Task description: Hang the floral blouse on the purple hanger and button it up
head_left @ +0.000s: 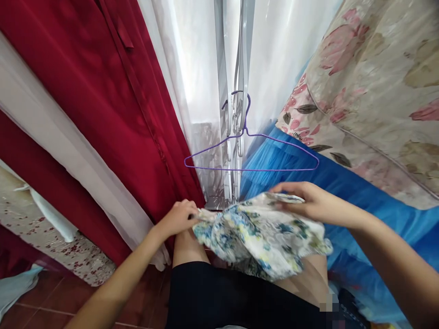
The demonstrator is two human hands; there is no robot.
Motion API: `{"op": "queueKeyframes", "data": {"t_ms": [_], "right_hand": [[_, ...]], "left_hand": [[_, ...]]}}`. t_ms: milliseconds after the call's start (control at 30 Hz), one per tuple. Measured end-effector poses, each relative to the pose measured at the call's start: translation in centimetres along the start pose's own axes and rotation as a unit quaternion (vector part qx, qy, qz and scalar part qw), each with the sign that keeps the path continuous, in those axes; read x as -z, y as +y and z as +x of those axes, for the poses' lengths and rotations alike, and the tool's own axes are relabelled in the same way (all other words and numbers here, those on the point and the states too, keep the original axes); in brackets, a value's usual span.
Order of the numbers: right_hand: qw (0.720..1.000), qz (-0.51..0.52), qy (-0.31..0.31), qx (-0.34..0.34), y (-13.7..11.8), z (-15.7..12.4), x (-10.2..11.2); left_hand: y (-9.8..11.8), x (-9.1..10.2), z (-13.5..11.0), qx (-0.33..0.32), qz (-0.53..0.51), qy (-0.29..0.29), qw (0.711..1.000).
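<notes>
The floral cloth [260,235] hangs bunched between the two hands, over the person's lap and below the purple hanger [245,131]; the left hand [177,219] has its fingers curled in, pinching the cloth's left end; the right hand [303,201] pinches the upper right edge between thumb and fingers, though blur hides how firmly. The hanger is apart from the cloth, against a pale metal rack [227,109]; red fabric [99,114] hangs at the left, blue tulle [291,160] at the right.

The right grip looks the likelier to fail, since it seems to take only a thin fold; the loose middle could twist or bunch further if the hands pull unevenly; raised carelessly, the cloth could snag the hanger's wire or brush the tulle just behind it.
</notes>
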State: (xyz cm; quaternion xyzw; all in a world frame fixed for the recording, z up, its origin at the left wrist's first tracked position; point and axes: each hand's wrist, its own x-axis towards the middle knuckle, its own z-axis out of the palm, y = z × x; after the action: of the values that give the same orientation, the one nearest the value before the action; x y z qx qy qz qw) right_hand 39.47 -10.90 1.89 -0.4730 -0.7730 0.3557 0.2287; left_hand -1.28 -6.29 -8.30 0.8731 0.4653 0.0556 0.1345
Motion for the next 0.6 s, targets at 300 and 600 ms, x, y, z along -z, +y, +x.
{"op": "queueKeyframes", "data": {"t_ms": [300, 600], "right_hand": [[0.946, -0.220, 0.239, -0.014, 2.6, 6.7, -3.6], [0.942, -0.230, 0.243, -0.014, 1.1, 7.3, -5.0]], "left_hand": [[-2.0, 11.5, 2.4, 0.110, 0.121, 0.179, 0.970], [3.2, 14.3, 3.8, -0.004, 0.092, 0.310, 0.946]]}}
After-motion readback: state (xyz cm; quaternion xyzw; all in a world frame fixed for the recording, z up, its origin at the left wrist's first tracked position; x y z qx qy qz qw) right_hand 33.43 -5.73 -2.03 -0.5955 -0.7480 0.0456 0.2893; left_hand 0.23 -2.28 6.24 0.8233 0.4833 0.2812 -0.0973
